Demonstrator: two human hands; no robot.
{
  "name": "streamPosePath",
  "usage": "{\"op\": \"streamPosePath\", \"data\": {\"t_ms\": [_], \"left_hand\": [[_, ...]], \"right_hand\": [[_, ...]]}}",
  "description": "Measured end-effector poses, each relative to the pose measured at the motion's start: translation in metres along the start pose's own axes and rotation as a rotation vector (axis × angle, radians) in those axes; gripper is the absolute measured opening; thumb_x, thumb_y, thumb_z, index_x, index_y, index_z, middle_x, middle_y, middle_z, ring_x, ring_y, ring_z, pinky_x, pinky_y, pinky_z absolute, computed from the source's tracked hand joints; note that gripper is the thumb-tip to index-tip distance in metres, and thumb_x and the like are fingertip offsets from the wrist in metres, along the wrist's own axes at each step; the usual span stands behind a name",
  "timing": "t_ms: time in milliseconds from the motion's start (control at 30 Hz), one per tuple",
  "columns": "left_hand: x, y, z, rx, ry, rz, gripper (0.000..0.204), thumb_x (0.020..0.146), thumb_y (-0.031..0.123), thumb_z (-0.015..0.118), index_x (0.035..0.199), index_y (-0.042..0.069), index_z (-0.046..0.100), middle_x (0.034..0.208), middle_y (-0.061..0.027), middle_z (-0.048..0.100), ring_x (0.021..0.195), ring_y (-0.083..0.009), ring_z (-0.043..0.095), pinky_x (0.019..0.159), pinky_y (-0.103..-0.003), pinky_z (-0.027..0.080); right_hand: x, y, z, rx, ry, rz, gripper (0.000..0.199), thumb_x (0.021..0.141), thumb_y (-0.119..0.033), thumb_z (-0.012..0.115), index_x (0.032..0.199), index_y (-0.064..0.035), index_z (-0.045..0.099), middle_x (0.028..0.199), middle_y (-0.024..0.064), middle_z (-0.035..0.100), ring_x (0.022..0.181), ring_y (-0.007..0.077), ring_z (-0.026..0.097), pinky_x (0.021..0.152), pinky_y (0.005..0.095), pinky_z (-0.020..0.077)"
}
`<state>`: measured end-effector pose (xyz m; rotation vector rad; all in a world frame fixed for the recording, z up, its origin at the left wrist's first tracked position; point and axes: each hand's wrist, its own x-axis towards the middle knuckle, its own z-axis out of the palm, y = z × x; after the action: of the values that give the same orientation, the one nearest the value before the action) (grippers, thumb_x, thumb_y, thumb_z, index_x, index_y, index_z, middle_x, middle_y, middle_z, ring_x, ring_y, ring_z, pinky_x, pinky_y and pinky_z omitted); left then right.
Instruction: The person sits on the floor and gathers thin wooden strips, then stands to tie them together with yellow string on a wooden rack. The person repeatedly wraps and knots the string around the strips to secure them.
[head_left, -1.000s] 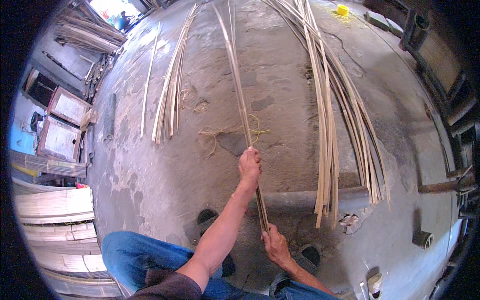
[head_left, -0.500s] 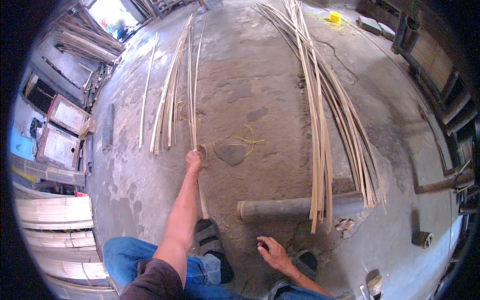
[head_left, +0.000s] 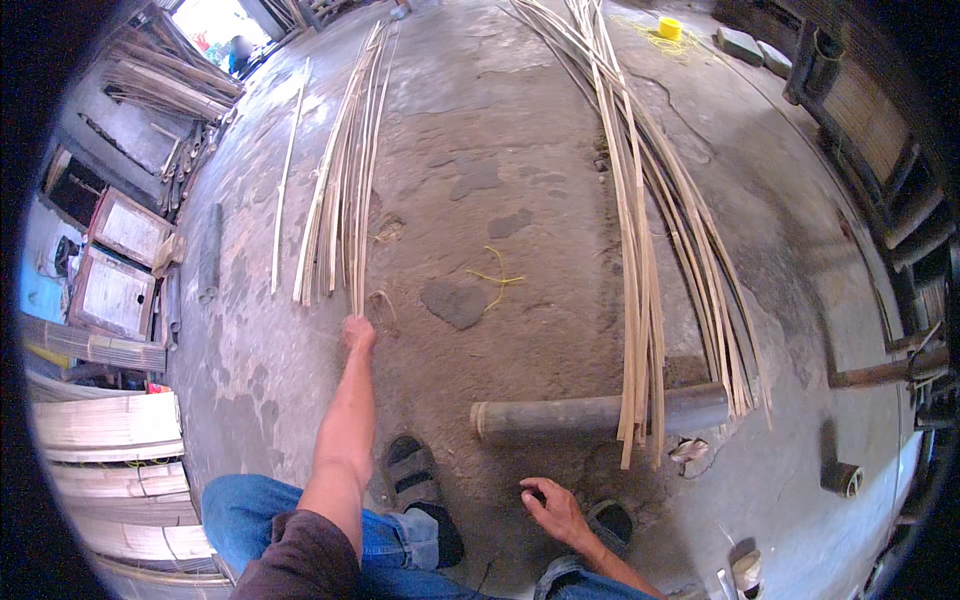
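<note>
My left hand (head_left: 357, 334) reaches forward at the end of an outstretched arm, its fingers closed round the near ends of a few thin bamboo strips (head_left: 362, 240). Those strips lie against the right side of a loose bundle of pale bamboo strips (head_left: 325, 220) on the floor. Near my right knee, my right hand (head_left: 553, 508) hangs with loosely bent fingers apart and nothing in them. Beyond it a thick bamboo pole (head_left: 550, 418) lies crosswise, with the near ends of a second, longer bundle of bamboo strips (head_left: 640, 300) resting over it.
One single strip (head_left: 288, 180) lies left of the bundle. A yellow cord (head_left: 497, 280) is on the floor ahead, and a yellow spool (head_left: 669, 29) sits far right. Stacked bundles of pale slats (head_left: 110, 425) stand at the left. My sandalled foot (head_left: 412, 470) is beside my left forearm.
My left hand has moved left and slightly nearer, bringing the held strips from apart on the right up against the bundle. My right hand has barely moved.
</note>
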<state>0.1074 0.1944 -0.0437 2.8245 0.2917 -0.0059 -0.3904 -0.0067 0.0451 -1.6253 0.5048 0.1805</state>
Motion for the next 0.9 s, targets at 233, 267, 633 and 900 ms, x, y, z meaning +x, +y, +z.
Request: {"op": "streamPosePath", "data": {"t_ms": [233, 267, 633, 900], "left_hand": [[-0.051, 0.039, -0.018, 0.037, 0.246, 0.029, 0.049, 0.08, 0.022, 0.06, 0.126, 0.007, 0.05, 0.13, -0.017, 0.046, 0.123, -0.035, 0.043, 0.1, -0.045, 0.038], [-0.055, 0.041, -0.024, 0.017, 0.291, 0.113, 0.05, 0.08, 0.021, 0.061, 0.126, 0.007, 0.051, 0.129, -0.0163, 0.046, 0.122, -0.0347, 0.043, 0.1, -0.044, 0.038], [-0.24, 0.234, -0.03, -0.305, -0.789, 1.105, 0.055, 0.078, 0.028, 0.073, 0.122, 0.002, 0.053, 0.119, -0.017, 0.056, 0.11, -0.032, 0.055, 0.095, -0.041, 0.044], [-0.367, 0.183, -0.044, 0.144, -0.927, 1.535, 0.089, 0.052, 0.03, 0.086, 0.126, 0.005, 0.043, 0.116, -0.0148, 0.052, 0.109, -0.0349, 0.054, 0.086, -0.045, 0.05]], "right_hand": [[-0.01, 0.017, -0.005, -0.018, 0.043, 0.064, 0.029, 0.089, -0.023, 0.055, 0.112, -0.0059, 0.06, 0.109, 0.0155, 0.062, 0.101, 0.0308, 0.061, 0.089, 0.0393, 0.0474], [-0.013, 0.015, -0.006, -0.022, 0.028, 0.07, 0.029, 0.089, -0.024, 0.055, 0.112, -0.006, 0.06, 0.109, 0.0156, 0.062, 0.102, 0.0305, 0.061, 0.089, 0.0392, 0.0473], [-0.035, -0.037, -0.089, 0.137, 0.218, 0.055, 0.022, 0.089, -0.02, 0.059, 0.101, -0.003, 0.065, 0.095, 0.0106, 0.067, 0.088, 0.0222, 0.064, 0.081, 0.0332, 0.0499], [-0.052, -0.033, -0.15, 0.412, 0.735, -0.054, 0.011, 0.092, -0.01, 0.057, 0.096, -0.0014, 0.062, 0.083, 0.0048, 0.063, 0.075, 0.0121, 0.059, 0.072, 0.0261, 0.0493]]}}
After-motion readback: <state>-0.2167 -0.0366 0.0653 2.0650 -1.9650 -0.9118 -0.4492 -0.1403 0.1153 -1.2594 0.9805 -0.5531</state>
